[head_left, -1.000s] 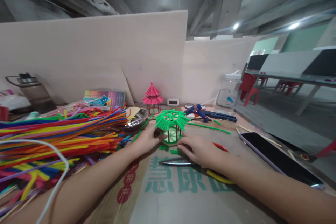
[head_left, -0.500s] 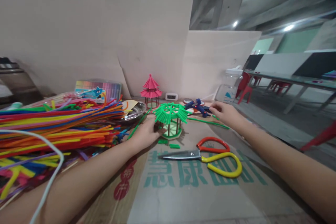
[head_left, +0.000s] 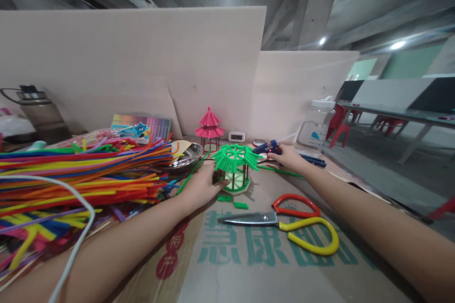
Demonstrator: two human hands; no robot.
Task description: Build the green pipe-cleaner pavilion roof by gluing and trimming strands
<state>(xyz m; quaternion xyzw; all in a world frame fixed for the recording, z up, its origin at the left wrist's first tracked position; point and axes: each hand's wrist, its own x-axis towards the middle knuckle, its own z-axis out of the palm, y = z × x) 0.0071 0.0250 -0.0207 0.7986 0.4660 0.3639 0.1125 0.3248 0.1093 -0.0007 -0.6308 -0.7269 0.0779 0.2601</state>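
Observation:
My left hand (head_left: pixel 203 184) is closed on the near left side of a small pavilion model (head_left: pixel 235 157), which has a green pipe-cleaner roof, brown posts and a pale base edged in green. Behind it to the right, my right hand (head_left: pixel 289 158) is wrapped round the grip of a blue glue gun (head_left: pixel 265 147) with a small red light. The grip is mostly hidden by the fingers. Two short green pipe-cleaner pieces (head_left: pixel 241 205) lie before the model. Scissors (head_left: pixel 263 218) with one red and one yellow handle rest closer to me.
Piles of coloured pipe cleaners (head_left: pixel 88 165) cover the left side, crossed by a white cable (head_left: pixel 90 218). A metal bowl (head_left: pixel 188 158), pink pagoda model (head_left: pixel 209 131) and small clock (head_left: pixel 237 137) stand behind. Pliers (head_left: pixel 314 160) and a clear jug (head_left: pixel 314 128) are at right.
My right hand has moved left from the dark-handled pliers onto the glue gun and closed on it. My left hand keeps its hold on the pavilion model. The view has tilted up slightly.

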